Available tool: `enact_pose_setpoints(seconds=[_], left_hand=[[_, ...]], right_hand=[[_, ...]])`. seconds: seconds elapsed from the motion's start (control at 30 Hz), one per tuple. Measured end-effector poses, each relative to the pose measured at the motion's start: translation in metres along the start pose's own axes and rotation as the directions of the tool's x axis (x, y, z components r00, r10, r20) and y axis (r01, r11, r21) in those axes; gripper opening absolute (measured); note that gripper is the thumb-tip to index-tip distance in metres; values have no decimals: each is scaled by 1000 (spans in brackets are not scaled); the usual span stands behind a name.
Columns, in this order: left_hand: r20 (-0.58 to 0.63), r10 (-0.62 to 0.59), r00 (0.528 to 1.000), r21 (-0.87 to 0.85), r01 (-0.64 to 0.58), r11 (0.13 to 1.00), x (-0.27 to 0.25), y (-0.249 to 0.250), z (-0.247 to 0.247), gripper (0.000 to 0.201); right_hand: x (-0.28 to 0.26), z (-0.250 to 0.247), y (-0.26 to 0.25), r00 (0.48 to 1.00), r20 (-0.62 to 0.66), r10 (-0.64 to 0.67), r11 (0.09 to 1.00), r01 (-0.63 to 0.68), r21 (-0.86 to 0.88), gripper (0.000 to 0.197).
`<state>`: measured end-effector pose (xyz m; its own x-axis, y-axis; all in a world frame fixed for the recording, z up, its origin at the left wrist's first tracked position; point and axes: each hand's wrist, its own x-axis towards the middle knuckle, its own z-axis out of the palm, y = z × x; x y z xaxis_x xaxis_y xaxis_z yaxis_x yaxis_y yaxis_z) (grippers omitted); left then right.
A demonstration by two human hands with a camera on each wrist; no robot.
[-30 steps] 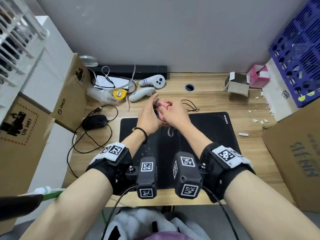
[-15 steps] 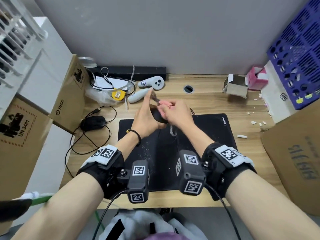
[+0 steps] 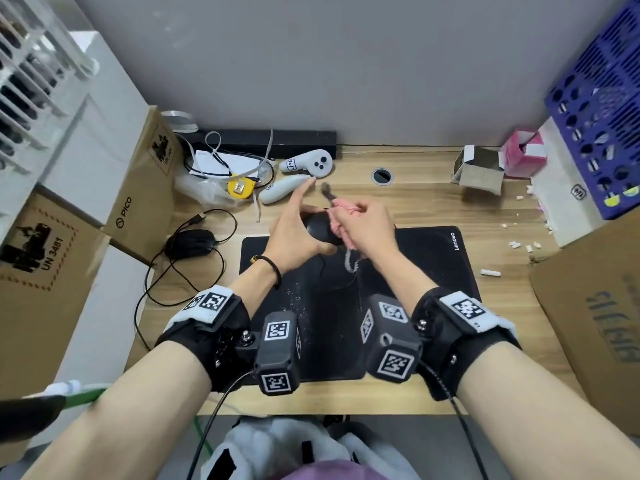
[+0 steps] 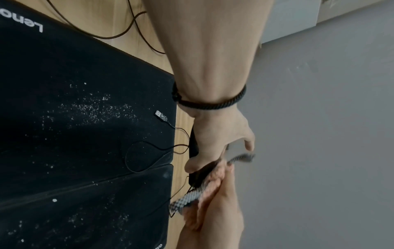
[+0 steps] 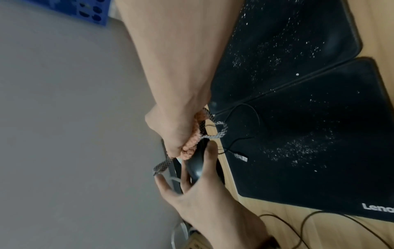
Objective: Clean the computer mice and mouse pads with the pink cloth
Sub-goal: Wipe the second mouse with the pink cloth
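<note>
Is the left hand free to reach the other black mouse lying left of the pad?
Probably not yet: the left hand holds a black mouse being wiped. The second black mouse lies unobstructed nearby.

We hold a black mouse (image 3: 320, 227) up off the desk (image 3: 415, 206) in our left hand (image 3: 294, 237), thumb under it, other fingers spread toward the wall. Our right hand (image 3: 369, 226) grips the pink cloth (image 3: 341, 216) bunched against the mouse's right side; grey trim sticks out above and dangles below. Under both hands lies a black Lenovo mouse pad (image 3: 415, 265) speckled with white crumbs. A second black mouse (image 3: 190, 242) with coiled cable sits left of the pad. Two white controllers (image 3: 308, 164) near the wall, cardboard boxes (image 3: 138, 188) left and right, blue crate (image 3: 602, 109) far right.
</note>
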<state>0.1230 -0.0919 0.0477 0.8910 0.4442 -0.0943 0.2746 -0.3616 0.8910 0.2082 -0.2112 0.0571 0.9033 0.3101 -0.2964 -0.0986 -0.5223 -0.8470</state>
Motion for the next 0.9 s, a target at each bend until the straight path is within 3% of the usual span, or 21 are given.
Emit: enact_pose_setpoints(seconds=[0.1, 0.2, 0.27, 0.3, 0.4, 0.47, 0.57, 0.67, 0.8, 0.9], left_hand=[[-22, -44, 999, -111, 42, 993, 1, 6, 2, 113], [-16, -225, 974, -357, 205, 911, -1, 12, 3, 101], [122, -416, 901, -545, 411, 731, -1, 15, 5, 79], [216, -461, 861, -562, 496, 662, -2, 16, 6, 63], [420, -434, 797, -580, 603, 548, -5, 17, 11, 20], [473, -423, 772, -643, 631, 433, -7, 22, 14, 29], [506, -398, 765, -736, 624, 264, -3, 30, 18, 40], [488, -399, 776, -786, 589, 185, 2, 34, 18, 41], [480, -432, 763, -818, 568, 94, 2, 34, 8, 48], [503, -473, 723, -820, 572, 2, 1, 28, 5, 49]], right_hand=[[9, -15, 7, 995, -78, 54, 998, -51, 35, 35], [12, -25, 10, 989, -118, 88, 993, -77, 92, 22], [11, -31, 9, 982, -155, 104, 984, -79, 158, 13], [11, -33, 6, 981, -163, 100, 980, -69, 187, 15], [12, -29, -2, 992, -126, -9, 979, 34, 202, 9], [10, -23, -7, 995, -74, -61, 976, 75, 206, 21], [3, -12, -11, 994, 30, -106, 978, 98, 186, 22], [-8, -4, -12, 981, 138, -139, 976, 113, 184, 19], [-21, -3, -11, 889, 359, -284, 956, 231, 183, 20], [-22, -3, -4, 824, 418, -384, 923, 340, 179, 20]])
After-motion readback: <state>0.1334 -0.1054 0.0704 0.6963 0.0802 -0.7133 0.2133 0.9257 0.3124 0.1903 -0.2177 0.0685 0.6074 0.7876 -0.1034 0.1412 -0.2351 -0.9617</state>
